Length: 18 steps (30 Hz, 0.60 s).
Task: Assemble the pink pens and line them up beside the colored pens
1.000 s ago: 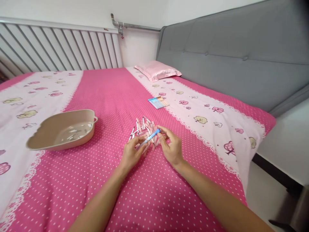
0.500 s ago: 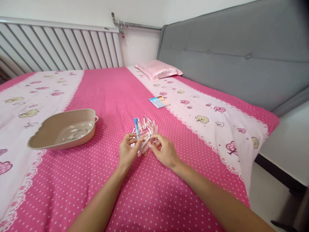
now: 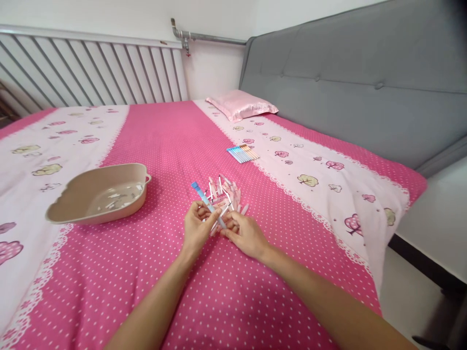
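Observation:
My left hand [image 3: 196,227] is closed round a slim blue pen [image 3: 202,193] with a clear lower barrel. The pen slants, its blue end up to the left and its pale end down to the right. My right hand [image 3: 247,235] has its thumb and fingers pinched at that lower end; the very tip is hidden by them. Just beyond both hands lies a loose pile of pink and white pen parts [image 3: 235,192], some of them thin sticks with dark ends. Farther off, a neat row of blue and orange-brown pens [image 3: 243,153] lies on the bedspread.
A beige plastic basin [image 3: 60,214] with small white and grey pieces inside stands on the left of the pink dotted bedspread [image 3: 153,272]. A pink pillow [image 3: 242,105] lies at the back, near the grey headboard [image 3: 339,78]. A white radiator [image 3: 91,70] lines the wall.
The blue pen has swung from pointing right, through upright, to leaning left in my left hand. My right hand left its blue end, moved to the pile, then came to its lower end.

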{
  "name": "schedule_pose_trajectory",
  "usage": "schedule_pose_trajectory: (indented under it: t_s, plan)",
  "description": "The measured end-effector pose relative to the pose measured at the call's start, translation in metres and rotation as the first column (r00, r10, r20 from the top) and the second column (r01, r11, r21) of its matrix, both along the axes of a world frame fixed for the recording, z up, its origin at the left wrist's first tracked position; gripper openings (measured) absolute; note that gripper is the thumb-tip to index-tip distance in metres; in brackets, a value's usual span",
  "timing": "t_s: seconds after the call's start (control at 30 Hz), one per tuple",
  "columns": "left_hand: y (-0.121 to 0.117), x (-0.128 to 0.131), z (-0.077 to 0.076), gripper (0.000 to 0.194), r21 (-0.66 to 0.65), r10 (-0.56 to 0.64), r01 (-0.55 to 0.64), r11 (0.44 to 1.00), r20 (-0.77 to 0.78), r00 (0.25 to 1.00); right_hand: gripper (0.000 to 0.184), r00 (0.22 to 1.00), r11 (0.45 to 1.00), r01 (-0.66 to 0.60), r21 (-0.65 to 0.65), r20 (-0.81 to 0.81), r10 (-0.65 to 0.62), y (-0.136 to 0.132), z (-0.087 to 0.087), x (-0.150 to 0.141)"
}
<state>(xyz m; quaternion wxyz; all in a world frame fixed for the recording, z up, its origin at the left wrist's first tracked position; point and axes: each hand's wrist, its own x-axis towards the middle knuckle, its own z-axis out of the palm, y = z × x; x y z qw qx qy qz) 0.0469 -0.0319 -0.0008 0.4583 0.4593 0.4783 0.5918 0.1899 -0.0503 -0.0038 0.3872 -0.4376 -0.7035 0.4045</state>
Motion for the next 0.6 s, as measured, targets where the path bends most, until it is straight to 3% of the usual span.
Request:
schedule_pose_trajectory:
  t_s: [0.2, 0.43, 0.6]
  plan:
    - [0.0, -0.003, 0.003, 0.039, 0.033, -0.003, 0.003, 0.999, -0.009, 1.0, 0.011, 0.992, 0.989, 0.0, -0.147, -0.124, -0.018, 0.001, -0.004, 0.0]
    - [0.009, -0.023, 0.012, 0.041, 0.18, 0.175, -0.18, 0.967, 0.044, 0.984, 0.01, 0.995, 0.983, 0.013, -0.185, -0.091, -0.03, 0.001, -0.005, 0.001]
    - [0.011, -0.025, 0.012, 0.033, 0.152, 0.205, -0.21, 0.966, 0.047, 0.978, 0.012, 0.993, 0.978, 0.009, -0.208, -0.116, -0.034, 0.001, -0.005, 0.001]
